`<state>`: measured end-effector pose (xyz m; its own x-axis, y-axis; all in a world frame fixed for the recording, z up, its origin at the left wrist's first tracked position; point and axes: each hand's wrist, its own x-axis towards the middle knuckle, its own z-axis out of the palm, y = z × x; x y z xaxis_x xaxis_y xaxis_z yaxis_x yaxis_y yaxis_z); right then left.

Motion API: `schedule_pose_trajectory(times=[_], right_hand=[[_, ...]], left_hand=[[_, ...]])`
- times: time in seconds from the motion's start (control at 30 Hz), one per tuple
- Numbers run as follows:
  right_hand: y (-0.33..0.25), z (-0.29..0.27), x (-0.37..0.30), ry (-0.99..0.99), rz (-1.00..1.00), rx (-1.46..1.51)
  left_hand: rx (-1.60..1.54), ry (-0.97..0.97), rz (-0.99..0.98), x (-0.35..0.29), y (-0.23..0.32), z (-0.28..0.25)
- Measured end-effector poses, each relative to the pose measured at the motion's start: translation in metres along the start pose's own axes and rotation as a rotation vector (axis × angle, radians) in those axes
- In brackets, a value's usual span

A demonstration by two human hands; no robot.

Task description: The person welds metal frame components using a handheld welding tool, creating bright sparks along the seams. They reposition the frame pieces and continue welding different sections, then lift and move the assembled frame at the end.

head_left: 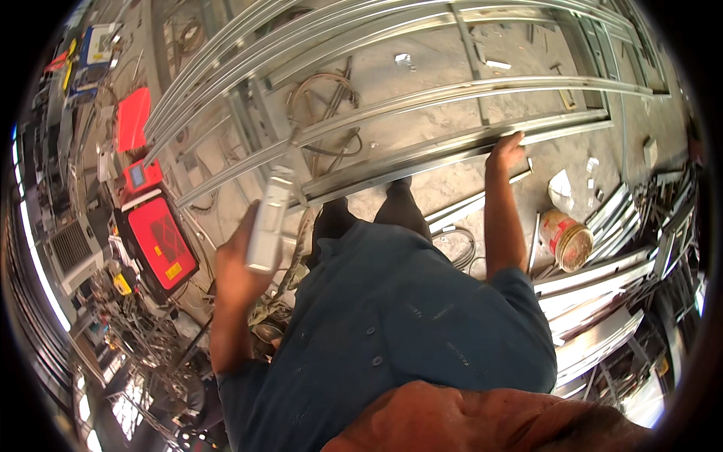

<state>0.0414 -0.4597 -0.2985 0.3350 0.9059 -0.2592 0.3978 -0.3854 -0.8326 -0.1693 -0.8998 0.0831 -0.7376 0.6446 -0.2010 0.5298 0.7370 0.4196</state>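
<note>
My left hand [238, 260] is closed round a short silver-grey metal block or box-section piece [268, 233], held upright beside the near left corner of a metal frame. The piece's exact kind cannot be made out. My right hand [506, 151] is closed on the near rail [422, 157] of that frame, towards its right end; the fingertips reach over the rail's top. The frame is made of long shiny metal profiles with crossbars [471, 64], and lies at about waist height in front of me.
Several long metal rails [248, 45] lie across the far left. Red-lidded equipment [162, 245] and a grey vented unit [74, 248] stand at left. Coiled cable [324, 94] lies on the floor under the frame. At right are a dirty bucket [566, 242] and stacked metal profiles [602, 286].
</note>
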Motion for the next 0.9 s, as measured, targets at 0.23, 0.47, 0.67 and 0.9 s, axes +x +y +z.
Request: schedule_pose_trajectory(times=[0.23,0.47,0.67,0.9], right_hand=[[0.035,0.028,-0.213,-0.156,0.093,0.232],[0.033,0.045,-0.244,0.126,-0.099,-0.288],[0.035,0.046,-0.241,0.146,-0.022,-0.205],[0.025,0.047,-0.253,0.171,0.019,-0.269]], left_hand=[[-0.066,-0.155,0.106,-0.015,-0.089,0.021],[-0.011,-0.225,0.289,0.007,-0.190,0.019],[0.094,-0.392,0.348,0.031,-0.236,0.018],[0.142,-0.344,0.461,0.050,-0.251,0.030]])
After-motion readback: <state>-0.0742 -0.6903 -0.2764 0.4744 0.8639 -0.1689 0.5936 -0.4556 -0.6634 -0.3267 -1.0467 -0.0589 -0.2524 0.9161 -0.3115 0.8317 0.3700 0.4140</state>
